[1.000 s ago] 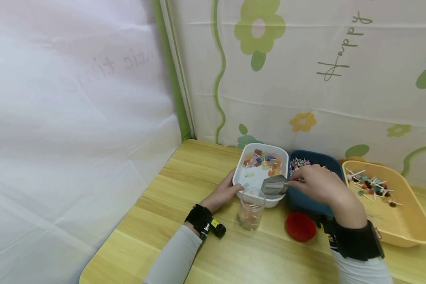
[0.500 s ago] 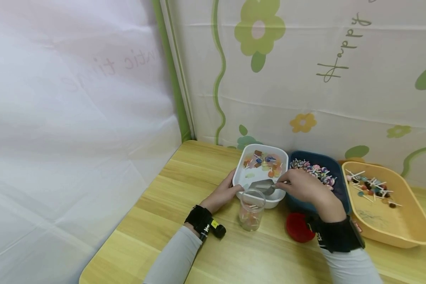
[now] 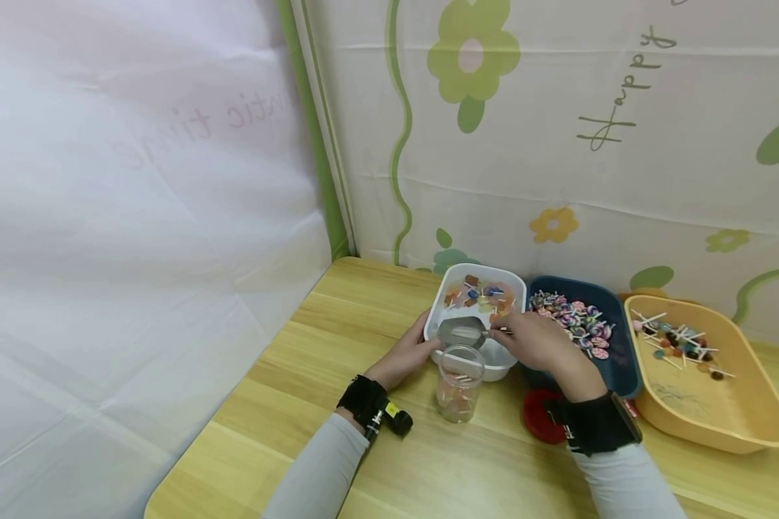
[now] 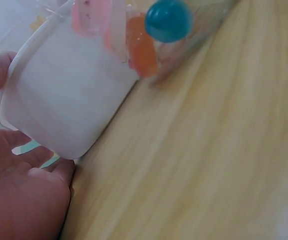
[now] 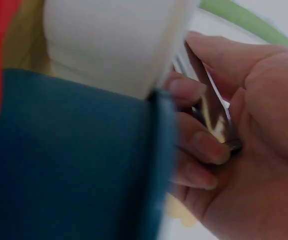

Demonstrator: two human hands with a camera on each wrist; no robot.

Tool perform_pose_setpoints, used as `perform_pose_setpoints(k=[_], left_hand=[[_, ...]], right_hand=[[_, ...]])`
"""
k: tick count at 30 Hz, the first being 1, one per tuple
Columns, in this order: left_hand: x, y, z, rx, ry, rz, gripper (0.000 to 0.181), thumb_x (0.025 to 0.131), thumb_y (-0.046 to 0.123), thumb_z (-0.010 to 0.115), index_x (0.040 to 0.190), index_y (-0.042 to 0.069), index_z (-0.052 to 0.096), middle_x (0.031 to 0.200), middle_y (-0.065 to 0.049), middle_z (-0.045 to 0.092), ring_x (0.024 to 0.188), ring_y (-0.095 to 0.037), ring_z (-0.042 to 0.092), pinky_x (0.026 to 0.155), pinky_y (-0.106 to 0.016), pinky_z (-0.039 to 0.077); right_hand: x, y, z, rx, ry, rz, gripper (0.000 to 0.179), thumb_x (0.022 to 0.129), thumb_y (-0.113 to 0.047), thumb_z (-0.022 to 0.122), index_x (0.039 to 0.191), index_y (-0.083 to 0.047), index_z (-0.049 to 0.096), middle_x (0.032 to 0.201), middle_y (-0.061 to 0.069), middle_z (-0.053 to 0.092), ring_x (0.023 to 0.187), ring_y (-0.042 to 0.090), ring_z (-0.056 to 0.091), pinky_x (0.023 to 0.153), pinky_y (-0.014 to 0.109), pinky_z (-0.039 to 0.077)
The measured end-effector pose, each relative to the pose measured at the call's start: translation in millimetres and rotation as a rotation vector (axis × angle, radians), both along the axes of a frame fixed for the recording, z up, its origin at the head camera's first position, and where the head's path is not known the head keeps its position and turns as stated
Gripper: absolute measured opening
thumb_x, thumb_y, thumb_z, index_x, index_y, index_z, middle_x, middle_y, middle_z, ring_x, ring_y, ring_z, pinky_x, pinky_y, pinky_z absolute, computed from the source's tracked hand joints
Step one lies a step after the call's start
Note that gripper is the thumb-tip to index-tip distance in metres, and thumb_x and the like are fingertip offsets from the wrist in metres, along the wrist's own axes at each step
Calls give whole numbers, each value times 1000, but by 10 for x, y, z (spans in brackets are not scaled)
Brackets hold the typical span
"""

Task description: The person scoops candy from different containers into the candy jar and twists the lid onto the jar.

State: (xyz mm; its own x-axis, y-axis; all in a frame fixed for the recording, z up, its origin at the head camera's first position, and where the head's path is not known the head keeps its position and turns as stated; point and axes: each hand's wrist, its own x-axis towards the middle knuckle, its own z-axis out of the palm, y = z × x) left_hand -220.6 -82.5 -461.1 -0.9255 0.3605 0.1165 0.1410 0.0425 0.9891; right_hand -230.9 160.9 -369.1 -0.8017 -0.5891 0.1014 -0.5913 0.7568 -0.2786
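The grey metal scoop with a slim handle [image 3: 461, 332] lies over the near part of the white rectangular plastic tub [image 3: 497, 373], at 12 o'clock from the clear round plastic cup [image 3: 454, 395]; it looks stiff, light and rather slippery, so the handle is the natural place to take hold; whether it bears anything or touches the cup, I cannot tell. The tub seems light and fairly rigid, best held by rim and wall; the thin cup, partly filled with small pieces, would probably tip easily if knocked.

The right hand [image 3: 537, 342] is at 2 o'clock from the cup, its fingers curled and clamped on the scoop's handle, its forearm coming in from 5 o'clock; the left hand [image 3: 402, 360], at 10 o'clock, clamps the tub's near corner, thumb at the rim and other fingers along the outer wall, its forearm coming from 7 o'clock.

From the cup, the navy plastic bin [image 3: 625, 365] is at 2 o'clock, the yellow plastic tray [image 3: 720, 407] at 3, and the red round lid [image 3: 540, 417] at 4.
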Motion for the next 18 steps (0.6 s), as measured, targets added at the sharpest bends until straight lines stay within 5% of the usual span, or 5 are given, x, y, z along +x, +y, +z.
perform_pose_setpoints(k=[9, 18], left_hand=[[-22, -10, -63, -8, 11, 14, 76, 89, 16, 54, 150, 29, 12, 153, 3, 19, 133, -10, 20, 110, -43, 19], [-12, -4, -36, -31, -8, 36, 77, 87, 21, 57, 150, 30, 13, 151, 8, 22, 132, -5, 21, 110, -42, 18]], right_hand=[[-166, 182, -133, -187, -76, 117, 25, 95, -16, 53, 115, -6, 64, 109, 8, 64, 98, 23, 56, 83, 49, 47], [-242, 290, -144, -305, -137, 223, 21, 97, -14, 50, 111, -8, 65, 106, 4, 65, 93, 17, 56, 80, 45, 49]])
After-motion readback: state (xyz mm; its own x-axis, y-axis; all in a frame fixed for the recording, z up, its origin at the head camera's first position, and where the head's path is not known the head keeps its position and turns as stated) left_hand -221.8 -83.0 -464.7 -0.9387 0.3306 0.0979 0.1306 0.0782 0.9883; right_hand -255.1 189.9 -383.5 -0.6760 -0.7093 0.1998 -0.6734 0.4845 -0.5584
